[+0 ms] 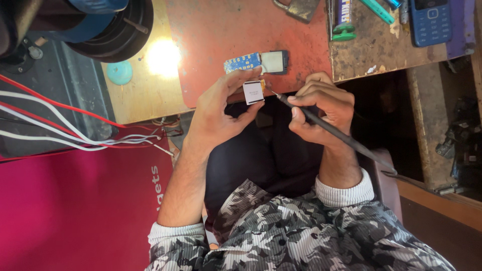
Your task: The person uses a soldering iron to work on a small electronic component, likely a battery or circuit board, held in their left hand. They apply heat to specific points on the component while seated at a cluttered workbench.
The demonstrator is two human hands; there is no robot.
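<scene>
Left hand (pixel 221 113): fingers pinch small white square module (pixel 253 92), held up just off the table (pixel 221 30) edge. Blue circuit board (pixel 243 62) lies just above it (on the red mat). Right hand (pixel 321 108): fingers clenched round black probe (pixel 331 129), tip touching the module's corner.

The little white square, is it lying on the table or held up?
Held up. The left hand pinches the little white square between thumb and fingers above the red mat, while the right hand holds a dark tool at its edge.
</scene>
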